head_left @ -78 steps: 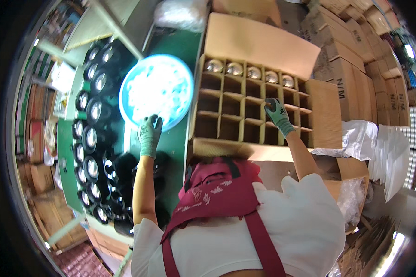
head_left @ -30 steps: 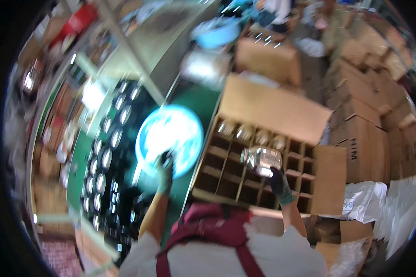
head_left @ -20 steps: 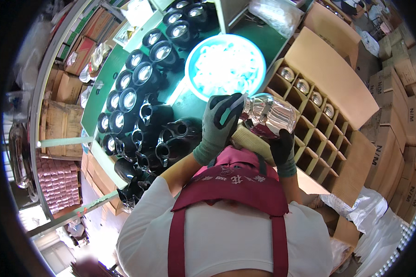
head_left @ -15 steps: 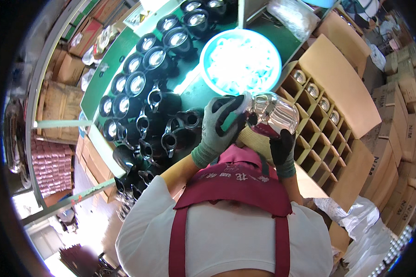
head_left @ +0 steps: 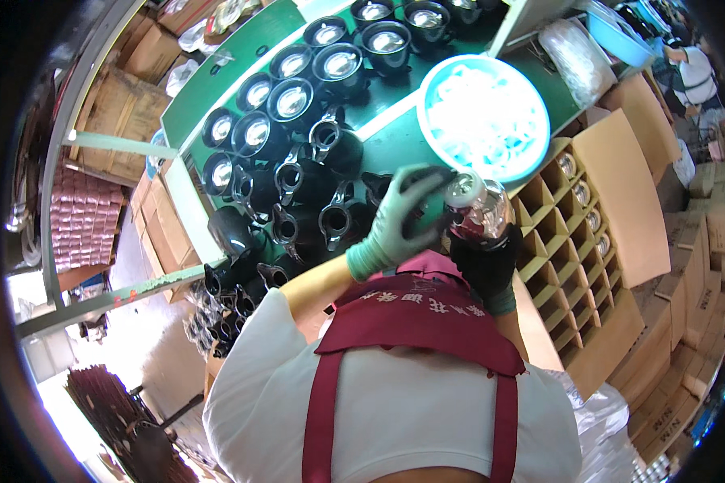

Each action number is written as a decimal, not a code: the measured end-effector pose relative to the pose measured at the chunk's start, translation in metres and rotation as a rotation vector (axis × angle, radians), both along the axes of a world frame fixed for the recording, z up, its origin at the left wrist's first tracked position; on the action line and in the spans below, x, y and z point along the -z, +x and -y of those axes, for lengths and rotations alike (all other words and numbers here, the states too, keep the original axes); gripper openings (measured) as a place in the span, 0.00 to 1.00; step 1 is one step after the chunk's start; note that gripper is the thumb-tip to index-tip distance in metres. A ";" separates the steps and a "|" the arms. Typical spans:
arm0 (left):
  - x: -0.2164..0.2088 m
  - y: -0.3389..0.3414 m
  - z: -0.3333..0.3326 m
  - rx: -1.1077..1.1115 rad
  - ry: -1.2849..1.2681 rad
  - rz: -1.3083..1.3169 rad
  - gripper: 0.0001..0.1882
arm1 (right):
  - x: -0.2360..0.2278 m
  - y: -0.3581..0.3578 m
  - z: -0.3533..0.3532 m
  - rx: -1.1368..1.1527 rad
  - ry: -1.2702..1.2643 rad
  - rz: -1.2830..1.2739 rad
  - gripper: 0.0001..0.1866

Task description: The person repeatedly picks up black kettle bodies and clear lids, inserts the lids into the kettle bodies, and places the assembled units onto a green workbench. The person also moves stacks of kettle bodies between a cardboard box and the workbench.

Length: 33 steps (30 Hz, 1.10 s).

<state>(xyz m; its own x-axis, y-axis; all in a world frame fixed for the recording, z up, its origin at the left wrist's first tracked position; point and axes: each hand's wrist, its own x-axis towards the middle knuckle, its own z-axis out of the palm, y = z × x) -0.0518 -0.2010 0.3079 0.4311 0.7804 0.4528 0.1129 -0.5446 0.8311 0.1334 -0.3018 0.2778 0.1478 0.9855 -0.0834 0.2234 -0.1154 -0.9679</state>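
A mirror-silver glass flask liner (head_left: 491, 216) is tilted in front of my apron, its neck end up and toward the left. My right hand (head_left: 489, 264), in a dark-palmed glove, is wrapped around its lower body. A translucent whitish ring (head_left: 464, 190) sits at the neck. My left hand (head_left: 403, 216), in a grey-green glove with dark fingertips, curves around the neck, fingers at the ring and thumb lower down. Its exact contact is partly hidden. Just left of it stand black jugs (head_left: 336, 221) with open mouths.
A light-blue basin (head_left: 427, 133) of white pieces stands on the green table (head_left: 395, 149). Black flask bodies (head_left: 292, 98) with silvery insides stand in rows at left. On the right, a divided carton (head_left: 562, 266) holds several silver liners. Stacked cartons (head_left: 660, 386) lie beyond.
The liner has turned from lying sideways to neck-up, and the whitish ring is now at its neck. My right hand has moved under it. The view has shifted, moving the table rightward.
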 end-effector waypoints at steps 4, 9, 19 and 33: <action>0.043 -0.032 -0.059 -0.281 0.187 -0.635 0.33 | 0.028 0.008 0.001 -0.043 0.150 0.296 0.36; 0.124 -0.044 -0.088 0.159 0.149 -1.302 0.30 | 0.040 0.027 0.012 -0.021 0.253 0.721 0.31; 0.014 -0.135 -0.099 0.111 -0.814 -0.208 0.23 | 0.065 0.069 0.073 0.107 0.196 0.739 0.31; -0.054 -0.070 -0.046 0.502 -0.729 -0.192 0.33 | 0.025 0.062 0.027 -0.112 -0.100 -0.518 0.43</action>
<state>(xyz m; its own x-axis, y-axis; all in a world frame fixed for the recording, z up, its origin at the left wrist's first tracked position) -0.1213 -0.1549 0.3619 0.8154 0.5449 -0.1953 0.1766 0.0872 0.9804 0.1950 -0.3288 0.2533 -0.0435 0.9763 -0.2119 -0.2636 -0.2158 -0.9402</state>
